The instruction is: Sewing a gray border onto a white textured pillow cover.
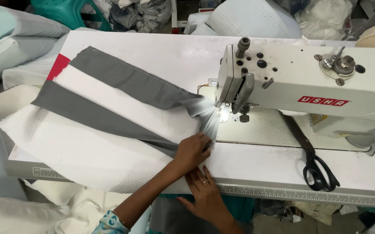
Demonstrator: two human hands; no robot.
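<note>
At the near edge of the sewing table (256, 167), your right hand (207, 195) lies flat and palm down, fingers spread and released, on the hem of the white textured fabric (88, 147) where it drapes over the measuring strip along the table's front. It grasps nothing; it only presses.

Just beyond it, your left hand (192, 151) rests on the bunched end of the workpiece, fingers curled loosely over the gathered cloth. From this view you cannot tell whether it pinches the fabric or merely pins it down.

The workpiece is a white quilted cover with grey strips (127, 80) sewn along it, and a red patch (59, 66) shows at its far left corner. Its long axis runs from far left toward near right, narrowing to a gathered end that lies between your left hand and the needle. That end sits up and to the right of the left hand, which is the closer of the two to it.

Past the gathered end, the needle area (223, 110) of the white industrial sewing machine (308, 84) is lit by a small lamp. Black-handled scissors (315, 162) lie to your right on the table, well apart from both hands.

Farther off, stacked pillows (10, 39) and a teal stool (66, 11) stand behind the table.
</note>
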